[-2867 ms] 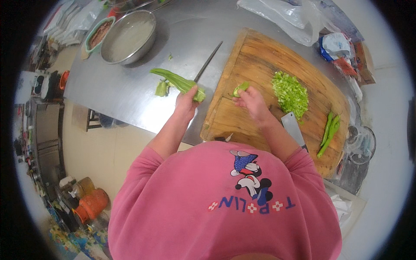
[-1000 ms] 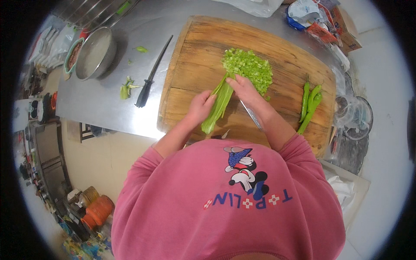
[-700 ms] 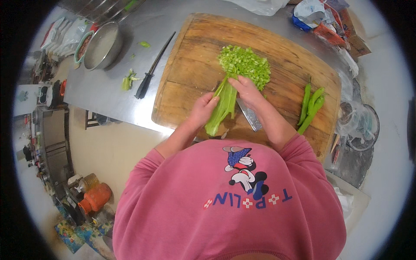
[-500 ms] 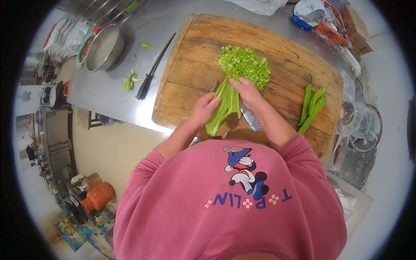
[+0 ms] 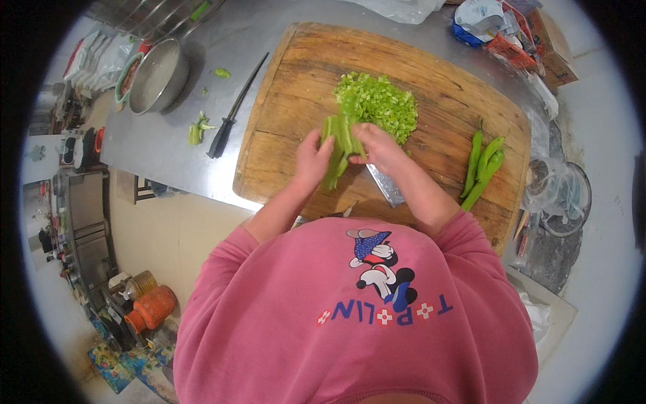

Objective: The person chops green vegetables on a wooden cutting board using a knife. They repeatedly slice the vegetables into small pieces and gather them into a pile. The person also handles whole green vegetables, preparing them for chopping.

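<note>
Above the front half of the wooden cutting board, I hold a bunch of green pepper strips between my two hands. My left hand grips the bunch from the left, thumb against it. My right hand has its fingers closed on the right side. The strips are slightly blurred. Just beyond them lies a heap of chopped green pepper. A knife with a broad metal blade rests on the board under my right wrist, its handle hidden. Whole long green peppers lie at the board's right.
A sharpening steel with a black handle lies left of the board, beside pepper scraps. Farther left stands a metal bowl. Bags and a cardboard box crowd the far right corner. An orange gas cylinder stands at lower left.
The pepper strips have shifted from a long slanting bunch into a shorter, more upright one. My left hand has moved slightly left, and more of the knife blade shows.
</note>
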A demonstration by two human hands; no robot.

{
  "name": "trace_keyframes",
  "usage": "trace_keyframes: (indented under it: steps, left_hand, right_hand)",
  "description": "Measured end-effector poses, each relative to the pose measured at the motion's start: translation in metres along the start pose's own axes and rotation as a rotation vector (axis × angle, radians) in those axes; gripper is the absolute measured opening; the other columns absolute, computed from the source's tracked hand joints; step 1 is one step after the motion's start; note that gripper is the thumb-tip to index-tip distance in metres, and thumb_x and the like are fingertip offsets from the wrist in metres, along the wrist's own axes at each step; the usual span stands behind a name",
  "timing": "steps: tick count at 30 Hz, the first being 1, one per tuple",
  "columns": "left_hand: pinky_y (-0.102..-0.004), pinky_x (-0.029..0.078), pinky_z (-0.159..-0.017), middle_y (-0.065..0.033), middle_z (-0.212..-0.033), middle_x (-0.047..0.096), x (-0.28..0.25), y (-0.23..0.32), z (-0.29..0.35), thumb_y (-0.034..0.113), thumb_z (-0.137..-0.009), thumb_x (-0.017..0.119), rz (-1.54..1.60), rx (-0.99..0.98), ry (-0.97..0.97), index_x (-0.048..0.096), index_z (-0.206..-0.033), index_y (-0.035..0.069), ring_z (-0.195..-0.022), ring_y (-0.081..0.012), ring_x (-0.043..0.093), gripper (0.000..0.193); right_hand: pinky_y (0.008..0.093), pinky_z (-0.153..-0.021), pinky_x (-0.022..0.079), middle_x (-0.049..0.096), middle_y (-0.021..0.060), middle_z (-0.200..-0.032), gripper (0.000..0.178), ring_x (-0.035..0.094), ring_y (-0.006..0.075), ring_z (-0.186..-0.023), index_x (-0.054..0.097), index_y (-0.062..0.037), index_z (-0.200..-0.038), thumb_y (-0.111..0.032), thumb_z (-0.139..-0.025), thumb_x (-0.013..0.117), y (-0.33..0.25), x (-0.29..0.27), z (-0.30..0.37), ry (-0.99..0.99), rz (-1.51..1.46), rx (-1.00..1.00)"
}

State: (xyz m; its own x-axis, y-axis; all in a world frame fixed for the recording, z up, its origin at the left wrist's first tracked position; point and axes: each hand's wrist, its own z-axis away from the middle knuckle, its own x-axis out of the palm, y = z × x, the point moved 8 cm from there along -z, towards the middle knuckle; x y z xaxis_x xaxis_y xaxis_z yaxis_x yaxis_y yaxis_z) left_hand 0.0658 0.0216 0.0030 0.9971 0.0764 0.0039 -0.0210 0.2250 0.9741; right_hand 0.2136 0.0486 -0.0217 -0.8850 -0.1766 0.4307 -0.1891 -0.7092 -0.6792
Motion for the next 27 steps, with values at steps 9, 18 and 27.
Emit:
trace_keyframes:
  steps: [9, 18, 27]
  left_hand:
    - [-0.0322, 0.053, -0.075, -0.0066, -0.096, 0.065, -0.014, -0.033, -0.012, 0.012, -0.097, 0.056, 0.511, -0.281, 0.094, 0.059, -0.105, 0.004, -0.084, -0.0158, 0.063, 0.012]
    - [-0.0349, 0.055, -0.077, -0.0085, -0.100, 0.066, -0.052, -0.053, -0.025, 0.012, -0.098, 0.054, 0.514, -0.288, 0.127, 0.057, -0.111, 0.005, -0.085, -0.0202, 0.065, 0.016]
    - [-0.0328, 0.052, -0.083, -0.0083, -0.106, 0.066, -0.065, -0.061, -0.056, 0.011, -0.096, 0.056, 0.357, -0.347, -0.052, 0.057, -0.119, 0.002, -0.092, -0.0197, 0.064, 0.024]
  right_hand:
    - [0.0305, -0.071, 0.052, 0.060, 0.0091, -0.110, 0.054, 0.060, 0.0164, -0.092, 0.045, -0.0001, -0.126, -0.022, -0.085, 0.072, 0.014, 0.015, -0.003, -0.111, 0.270, -0.063]
    - [0.0421, -0.082, 0.051, 0.061, 0.0183, -0.113, 0.060, 0.062, 0.0339, -0.100, 0.045, -0.0028, -0.128, -0.025, -0.080, 0.075, 0.003, -0.053, 0.057, 0.142, 1.219, -0.196]
    - [0.0493, -0.085, 0.048, 0.058, 0.0216, -0.112, 0.053, 0.057, 0.0401, -0.106, 0.050, -0.0053, -0.119, -0.020, -0.074, 0.075, 0.036, -0.093, 0.118, 0.467, 1.579, -0.090]
